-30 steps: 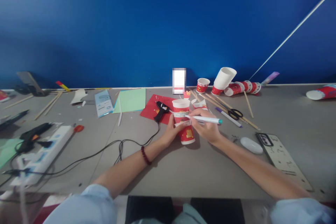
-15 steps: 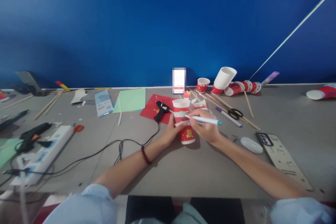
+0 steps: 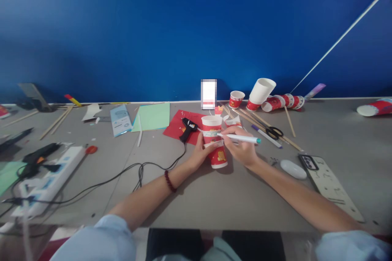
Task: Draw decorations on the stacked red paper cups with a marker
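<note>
White marker (image 3: 240, 138) apparently against red cup (image 3: 210, 133)

Marker (image 3: 239, 138) nudged slightly right vs half a second ago; its teal end (image 3: 259, 140) now a touch farther right and higher, after dipping a little between the two earlier frames; writing tip (image 3: 218, 134) also a hair right at the cup (image 3: 221, 156); right hand (image 3: 243, 149) shifted slightly with it; new ink too small to tell.
</note>
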`<state>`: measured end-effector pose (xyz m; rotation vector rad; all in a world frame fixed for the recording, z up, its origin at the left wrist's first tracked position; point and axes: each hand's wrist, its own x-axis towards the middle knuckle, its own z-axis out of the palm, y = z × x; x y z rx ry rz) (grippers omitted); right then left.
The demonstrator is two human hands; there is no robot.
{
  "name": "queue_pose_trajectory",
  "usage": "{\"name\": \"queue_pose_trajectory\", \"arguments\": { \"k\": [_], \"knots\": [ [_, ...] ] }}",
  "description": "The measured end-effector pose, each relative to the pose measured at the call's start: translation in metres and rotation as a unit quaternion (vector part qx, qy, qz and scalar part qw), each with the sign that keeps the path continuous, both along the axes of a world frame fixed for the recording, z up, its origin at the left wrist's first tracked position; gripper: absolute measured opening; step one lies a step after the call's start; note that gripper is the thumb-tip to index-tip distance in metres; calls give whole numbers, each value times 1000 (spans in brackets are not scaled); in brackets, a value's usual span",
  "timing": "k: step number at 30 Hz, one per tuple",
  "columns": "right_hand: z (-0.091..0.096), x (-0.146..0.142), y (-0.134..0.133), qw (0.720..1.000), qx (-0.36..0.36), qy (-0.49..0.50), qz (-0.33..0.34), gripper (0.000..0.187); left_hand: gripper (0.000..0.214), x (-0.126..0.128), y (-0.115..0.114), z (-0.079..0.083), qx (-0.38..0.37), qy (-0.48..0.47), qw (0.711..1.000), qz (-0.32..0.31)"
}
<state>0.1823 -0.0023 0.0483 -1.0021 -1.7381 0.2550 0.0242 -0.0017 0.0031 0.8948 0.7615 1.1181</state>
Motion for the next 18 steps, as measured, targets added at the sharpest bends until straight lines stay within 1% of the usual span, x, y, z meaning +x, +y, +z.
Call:
{"name": "queue_pose_trajectory", "arguments": {
  "k": [3, 9, 14, 18],
  "knots": [
    [-1, 0, 0, 1000, -3, -8, 10, 7, 56, 0, 0, 0, 0, 0, 1000, -2],
    [0, 1, 1, 999, 14, -31, 25, 8, 59, 1, -2, 3, -9, 1, 1000, 0],
    [0, 0, 0, 999, 22, -37, 18, 8, 60, 2, -2, 4, -14, -4, 1000, -1],
    [-2, -1, 0, 999, 14, -47, 3, 7, 60, 1, -2, 4, -10, 0, 1000, -3]
  ]
}}
